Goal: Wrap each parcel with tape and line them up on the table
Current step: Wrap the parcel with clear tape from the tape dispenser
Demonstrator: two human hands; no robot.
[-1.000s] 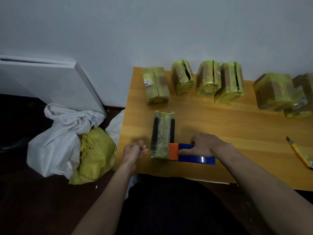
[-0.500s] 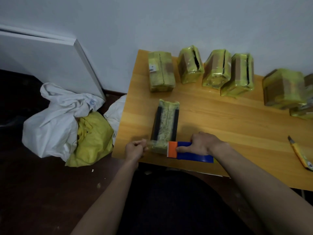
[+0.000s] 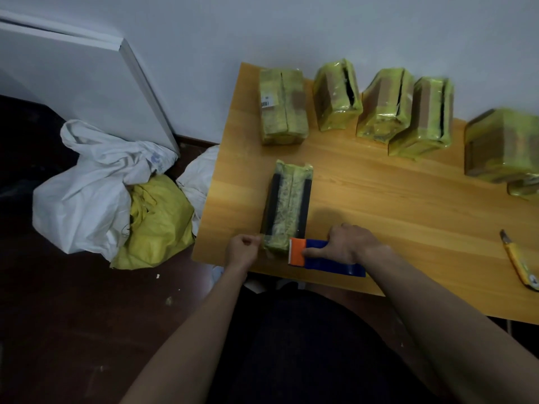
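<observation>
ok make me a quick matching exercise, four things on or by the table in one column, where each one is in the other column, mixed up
Things:
1. tape dispenser
2. yellow utility knife
3. parcel with the barcode label
4. white sack

Places:
A. on the floor, left of the table
B. near the table's right side, apart from the parcels
C. in the right hand, at the near end of the parcel being wrapped
D. left end of the row by the wall

Pairs: 1-C, 2-B, 3-D, 4-A
</observation>
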